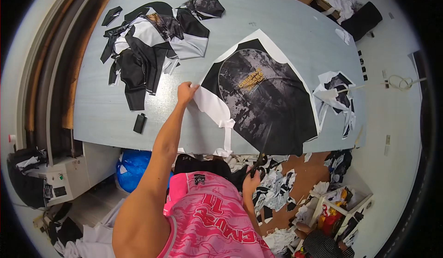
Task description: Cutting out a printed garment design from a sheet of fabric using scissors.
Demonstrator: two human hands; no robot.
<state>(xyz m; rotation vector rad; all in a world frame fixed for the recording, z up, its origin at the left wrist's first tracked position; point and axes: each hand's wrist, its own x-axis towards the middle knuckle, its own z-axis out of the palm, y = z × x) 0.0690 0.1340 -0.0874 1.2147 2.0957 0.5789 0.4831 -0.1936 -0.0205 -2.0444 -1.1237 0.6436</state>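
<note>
A large black and grey printed fabric panel [258, 101] with gold lettering lies spread on the table, with white margins along its upper edges. My left hand [186, 93] pinches the white margin at the panel's left corner. From there a partly cut white strip [210, 105] curls down toward the table's near edge. Close to my body, my right hand [251, 182] grips the black handles of a pair of scissors [262, 159]. Their long blades point away from me over the panel's lower edge. How far apart the blades are, I cannot tell.
Cut black, white and patterned pieces [147, 45] are heaped at the table's far left. A small black object [140, 123] lies nearer. White-edged scraps [339, 92] sit at the right. Below are floor offcuts [279, 184], a blue bag [134, 170] and a white shelf unit [357, 202].
</note>
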